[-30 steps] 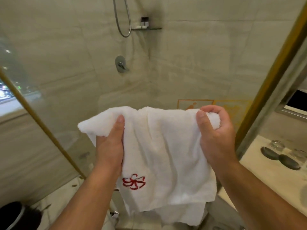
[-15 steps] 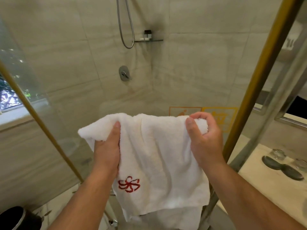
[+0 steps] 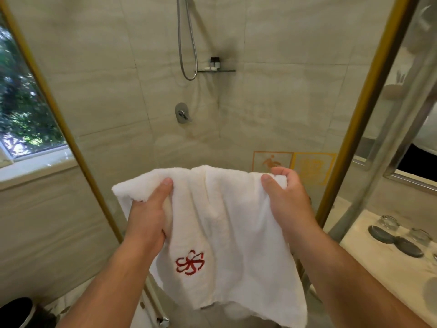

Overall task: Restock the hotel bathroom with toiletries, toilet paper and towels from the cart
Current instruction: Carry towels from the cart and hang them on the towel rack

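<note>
Gripping the white towel [image 3: 227, 228] at its top edge — left hand [image 3: 147, 216] and right hand [image 3: 289, 200] curled tight — it is hanging mid-frame, showing a red emblem [image 3: 190, 262].

The one view comes from a wide-angle camera on the person's head, facing forward and tilted down into a tiled shower stall. Both forearms enter from the bottom edge, so the left hand [image 3: 149, 216] and right hand [image 3: 288, 202], gripping the white towel [image 3: 236, 233], sit close to the lens at lower centre. The shower valve [image 3: 181, 112] at upper centre lies farther off. A gold frame bar [image 3: 365, 110] slants across the right side, and a counter [image 3: 406, 273] shows at lower right.
</note>
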